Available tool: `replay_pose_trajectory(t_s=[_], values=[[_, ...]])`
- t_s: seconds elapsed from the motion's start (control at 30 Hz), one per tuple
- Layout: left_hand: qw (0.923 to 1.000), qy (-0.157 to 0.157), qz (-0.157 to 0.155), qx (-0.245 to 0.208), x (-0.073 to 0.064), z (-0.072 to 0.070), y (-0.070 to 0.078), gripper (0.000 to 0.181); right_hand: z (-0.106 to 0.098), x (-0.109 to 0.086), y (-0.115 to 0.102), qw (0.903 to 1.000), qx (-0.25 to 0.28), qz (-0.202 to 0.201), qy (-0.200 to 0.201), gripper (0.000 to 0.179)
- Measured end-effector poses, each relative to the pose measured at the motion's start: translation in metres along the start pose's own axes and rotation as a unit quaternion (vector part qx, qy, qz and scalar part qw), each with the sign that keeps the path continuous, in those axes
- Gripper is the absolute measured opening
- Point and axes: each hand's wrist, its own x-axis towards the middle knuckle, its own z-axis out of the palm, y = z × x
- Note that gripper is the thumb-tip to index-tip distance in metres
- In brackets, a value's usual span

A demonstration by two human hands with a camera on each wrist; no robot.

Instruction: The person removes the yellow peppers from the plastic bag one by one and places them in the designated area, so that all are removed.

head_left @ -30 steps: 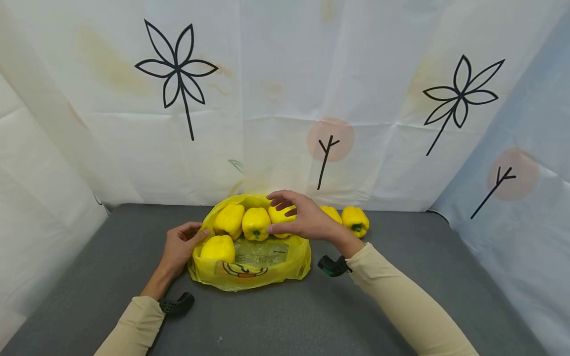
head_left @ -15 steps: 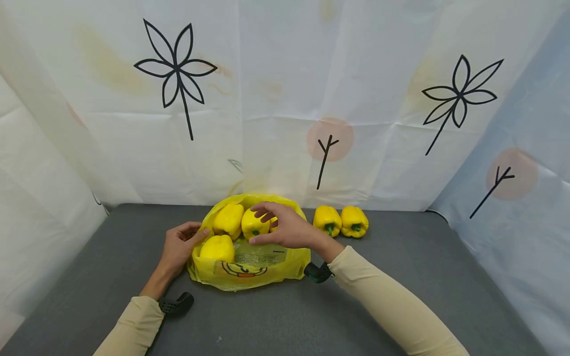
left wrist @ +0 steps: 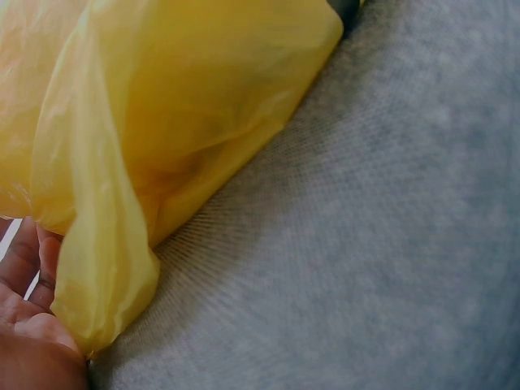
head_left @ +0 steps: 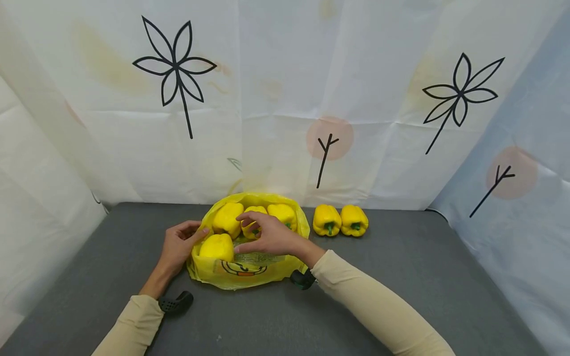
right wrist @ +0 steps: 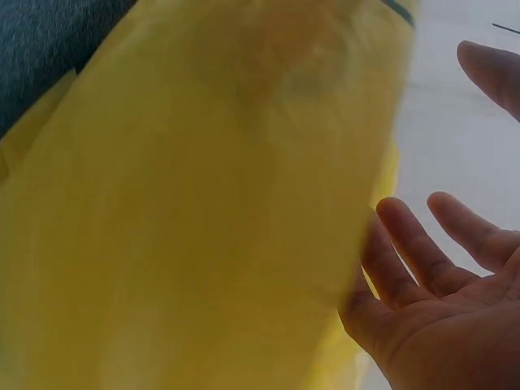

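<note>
A yellow plastic bag [head_left: 249,278] lies with its mouth spread wide, holding several yellow bell peppers. Its left rim is pinched by my left hand [head_left: 179,245], the thumb inside and the fingers outside; the left wrist view shows bag film [left wrist: 106,284] against that palm. Over the mouth hovers my right hand [head_left: 276,238], fingers apart and loosely bent, with nothing in them. Its fingertips are beside the front-left bell pepper [head_left: 216,247] and partly cover a middle bell pepper [head_left: 255,211]. In the right wrist view the right hand [right wrist: 447,301] shows past the bag's side.
Two more yellow bell peppers, one [head_left: 327,220] beside the other [head_left: 354,221], rest to the right of the bag on the grey table [head_left: 249,326]. A white printed curtain [head_left: 276,99] rises behind the table's far edge.
My right hand has moved left and slightly down across the bag's mouth, uncovering the right-hand peppers inside and the pair outside. My left hand stays at the rim.
</note>
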Motion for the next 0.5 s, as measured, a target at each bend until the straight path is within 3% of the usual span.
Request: replay_pose_trajectory(t_s=[0.23, 0.5], values=[[1.0000, -0.002, 0.000, 0.002, 0.000, 0.000, 0.000, 0.025, 0.015, 0.009, 0.001, 0.9993, -0.024, 0.028, 0.002, 0.072], [1.0000, -0.001, -0.003, 0.002, 0.001, 0.001, 0.001, 0.026, 0.023, 0.014, -0.001, 0.9994, -0.011, 0.032, -0.011, 0.074]])
